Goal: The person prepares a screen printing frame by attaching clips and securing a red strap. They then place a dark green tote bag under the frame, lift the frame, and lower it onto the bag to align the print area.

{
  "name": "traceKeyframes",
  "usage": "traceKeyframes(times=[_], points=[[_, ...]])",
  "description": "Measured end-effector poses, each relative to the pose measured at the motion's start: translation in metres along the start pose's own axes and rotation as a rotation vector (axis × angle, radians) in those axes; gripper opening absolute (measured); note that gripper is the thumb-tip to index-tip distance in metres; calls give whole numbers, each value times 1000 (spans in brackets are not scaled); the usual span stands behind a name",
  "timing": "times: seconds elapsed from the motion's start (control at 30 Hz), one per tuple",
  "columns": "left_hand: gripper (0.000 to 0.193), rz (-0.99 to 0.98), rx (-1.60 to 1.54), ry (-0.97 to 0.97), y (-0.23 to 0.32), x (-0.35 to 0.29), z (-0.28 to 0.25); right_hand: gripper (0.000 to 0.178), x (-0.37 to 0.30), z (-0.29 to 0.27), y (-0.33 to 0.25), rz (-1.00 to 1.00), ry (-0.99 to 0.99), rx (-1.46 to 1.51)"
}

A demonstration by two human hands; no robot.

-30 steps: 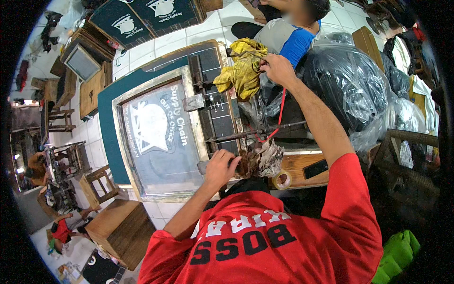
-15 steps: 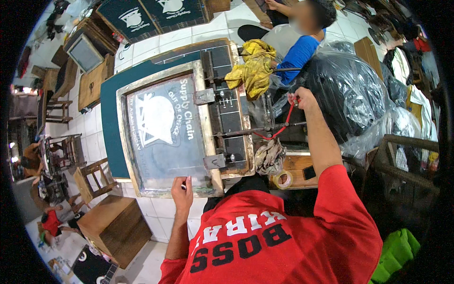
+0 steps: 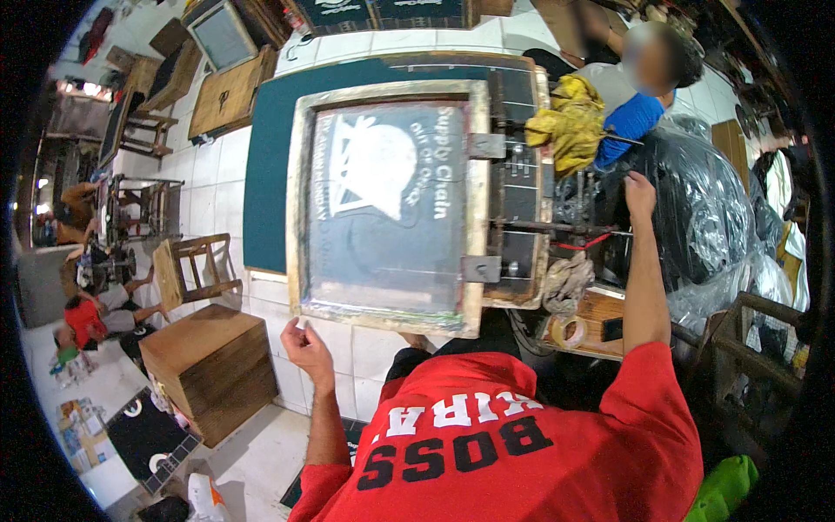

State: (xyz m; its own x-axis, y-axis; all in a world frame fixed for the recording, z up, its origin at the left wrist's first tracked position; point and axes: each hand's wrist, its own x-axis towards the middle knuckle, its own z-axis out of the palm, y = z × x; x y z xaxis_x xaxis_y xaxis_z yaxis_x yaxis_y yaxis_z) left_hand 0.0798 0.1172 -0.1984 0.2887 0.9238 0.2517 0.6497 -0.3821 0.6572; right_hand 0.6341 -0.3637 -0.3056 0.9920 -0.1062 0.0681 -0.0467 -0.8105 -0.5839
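My left hand [image 3: 310, 355] is at the near left corner of a wooden-framed printing screen [image 3: 383, 235], fingers loosely bent and apart, with nothing visible in them. Whether the fingertips touch the frame, I cannot tell. White lettering and a white picture show on the mesh. Two metal hinge clamps [image 3: 484, 269] join the screen's right side to a dark board. Under the screen lies dark green fabric [image 3: 265, 200]. To the right, my right hand [image 3: 641, 195] is closed in front of a black plastic bag; its fingertips are hidden. A red cord [image 3: 578, 244] runs by the metal bar below it.
A yellow cloth [image 3: 570, 126] and a grey rag [image 3: 567, 285] hang right of the screen. Tape [image 3: 569, 331] rests on a wooden shelf. A person in a blue sleeve [image 3: 631, 126] sits beyond. A wooden box [image 3: 209, 374] and a stool [image 3: 200, 270] stand left.
The view has shifted, so the bench appears farther right. My left hand moved left along the screen's near edge to its corner. The red cord, stretched up to my right hand before, now hangs lower.
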Motion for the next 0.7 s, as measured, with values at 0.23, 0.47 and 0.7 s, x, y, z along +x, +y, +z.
traceKeyframes(times=[0.23,0.47,0.7], points=[[39,-259,-247,155,-126,125,-118,31,-194,-16,-138,-21,135,385],[62,-131,-420,0,-198,279,-157,39,-393,61,-211,17,279,258],[77,22,-581,-476,-156,374,-60,48,-514,97,-247,367,367,-77]])
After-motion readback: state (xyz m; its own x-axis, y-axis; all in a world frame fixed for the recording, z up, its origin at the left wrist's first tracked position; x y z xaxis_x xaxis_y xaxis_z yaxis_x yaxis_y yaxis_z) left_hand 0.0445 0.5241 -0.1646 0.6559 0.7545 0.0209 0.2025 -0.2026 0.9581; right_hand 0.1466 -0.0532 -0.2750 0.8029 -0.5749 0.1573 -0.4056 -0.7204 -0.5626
